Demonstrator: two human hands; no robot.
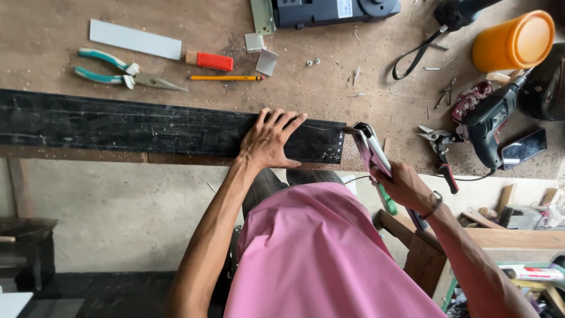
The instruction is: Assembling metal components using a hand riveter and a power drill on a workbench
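Wooden and dusty, the workbench (329, 88) carried an orange cup (513, 41), a power drill (491, 121), teal-handled pliers (120, 73) and a pencil (226, 78) around us. Our long black panel (147, 126) ran left to right along the bench's near edge. We pressed our left hand (268, 141) flat on it, fingers spread. Our right hand (406, 185) gripped a rivet tool (371, 147), whose nose met the panel's right end.
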